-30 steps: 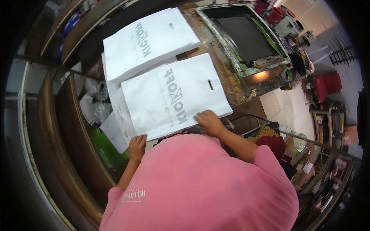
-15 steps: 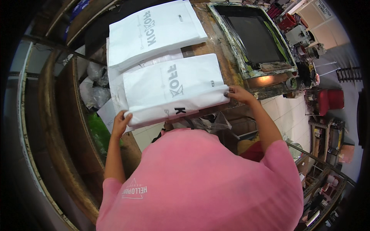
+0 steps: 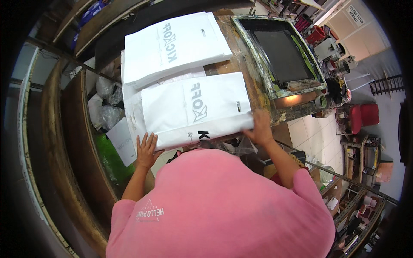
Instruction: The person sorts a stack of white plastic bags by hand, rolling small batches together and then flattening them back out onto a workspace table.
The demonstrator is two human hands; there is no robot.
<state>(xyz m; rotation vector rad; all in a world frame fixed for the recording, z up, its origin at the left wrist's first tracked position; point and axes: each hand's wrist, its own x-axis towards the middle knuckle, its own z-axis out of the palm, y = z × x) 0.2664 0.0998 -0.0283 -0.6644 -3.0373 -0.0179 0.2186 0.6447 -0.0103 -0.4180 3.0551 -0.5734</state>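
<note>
A white plastic bag (image 3: 193, 107) with dark printed lettering lies flat on the worn wooden bench (image 3: 241, 64), its near edge folded over toward me. My left hand (image 3: 146, 150) rests with fingers spread against the bag's near left corner. At the near right corner, my right hand (image 3: 259, 127) pinches the folded edge. A thicker stack of the same white bags (image 3: 172, 47) lies just beyond, partly over loose white sheets.
A paint-stained screen-printing frame (image 3: 284, 51) sits to the right on the bench. Ink tins and jars (image 3: 331, 47) crowd beyond it. Crumpled plastic bags (image 3: 105, 103) lie on a lower shelf at left. A red stool (image 3: 361, 118) stands on the tiled floor.
Both hands have moved out to the bag's near corners, and its near edge is now folded over. The view has shifted so the bench sits lower and closer.
</note>
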